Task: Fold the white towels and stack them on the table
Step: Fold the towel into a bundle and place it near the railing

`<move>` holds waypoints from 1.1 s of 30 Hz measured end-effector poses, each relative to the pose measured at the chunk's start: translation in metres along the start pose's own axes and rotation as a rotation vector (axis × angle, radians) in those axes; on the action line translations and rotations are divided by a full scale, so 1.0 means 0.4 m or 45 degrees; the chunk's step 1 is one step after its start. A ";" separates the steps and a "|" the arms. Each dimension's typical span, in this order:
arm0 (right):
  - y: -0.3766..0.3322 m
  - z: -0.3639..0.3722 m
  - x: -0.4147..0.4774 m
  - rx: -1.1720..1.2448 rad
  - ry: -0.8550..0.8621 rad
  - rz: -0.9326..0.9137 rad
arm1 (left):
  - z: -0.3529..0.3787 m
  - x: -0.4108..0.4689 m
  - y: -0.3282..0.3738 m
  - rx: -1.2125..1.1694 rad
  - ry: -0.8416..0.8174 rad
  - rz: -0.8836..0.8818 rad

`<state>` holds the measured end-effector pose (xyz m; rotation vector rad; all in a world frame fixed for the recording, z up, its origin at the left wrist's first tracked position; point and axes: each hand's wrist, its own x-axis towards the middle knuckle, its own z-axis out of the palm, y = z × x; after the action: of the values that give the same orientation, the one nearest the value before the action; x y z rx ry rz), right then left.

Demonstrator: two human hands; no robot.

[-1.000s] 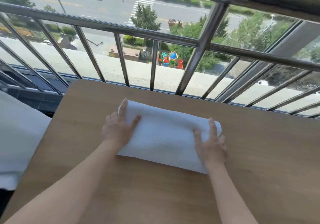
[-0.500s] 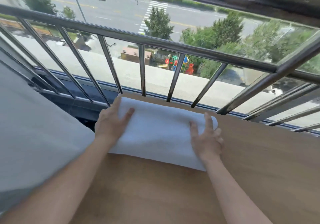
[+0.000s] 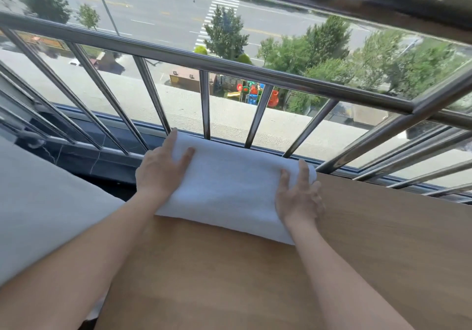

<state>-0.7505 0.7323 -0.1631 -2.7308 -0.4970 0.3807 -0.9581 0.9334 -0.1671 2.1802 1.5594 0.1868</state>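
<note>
We press the smooth, folded towel (image 3: 229, 189) with flat fingers (image 3: 187, 154): left hand (image 3: 161, 168) at 9 o'clock, right hand (image 3: 297, 197) at 3.

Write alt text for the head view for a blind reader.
A person's left hand and right hand rest flat on the two ends of a folded white terry towel at the far edge of a light wooden table. A shiny metal railing stands beyond it.

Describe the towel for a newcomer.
Find the wooden table by the metal railing. At its far left corner lies a folded white towel, left hand and right hand on its ends. The larger pale cloth sits off the table.
</note>
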 end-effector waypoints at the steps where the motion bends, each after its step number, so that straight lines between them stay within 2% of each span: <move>1: 0.000 -0.002 -0.003 0.000 -0.010 -0.003 | -0.003 -0.001 0.005 0.049 -0.005 -0.002; 5: 0.000 -0.011 -0.010 -0.036 -0.054 -0.023 | 0.007 -0.063 0.070 0.192 0.122 0.151; 11: -0.013 -0.017 -0.009 -0.209 -0.034 -0.041 | 0.085 -0.160 0.202 0.361 -0.130 0.539; 13: -0.019 -0.019 0.000 -0.317 0.019 -0.128 | 0.085 -0.149 0.205 0.383 -0.133 0.550; 16: -0.042 -0.008 -0.014 -0.460 0.112 -0.420 | 0.087 -0.140 0.207 0.433 -0.149 0.549; 18: -0.059 0.011 -0.037 -0.450 0.041 -0.555 | 0.091 -0.132 0.213 0.447 -0.169 0.541; 21: -0.059 0.035 -0.054 -0.398 -0.101 -0.544 | 0.098 -0.129 0.212 0.477 -0.187 0.547; 27: -0.057 0.047 -0.034 -0.342 -0.018 -0.580 | 0.118 -0.113 0.212 0.496 -0.147 0.567; 33: -0.042 0.024 -0.046 -0.385 -0.144 -0.629 | 0.110 -0.119 0.200 0.481 -0.161 0.598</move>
<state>-0.7750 0.7430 -0.1621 -2.7380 -1.3177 0.3504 -0.8897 0.8564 -0.1646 2.7701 1.0557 -0.1120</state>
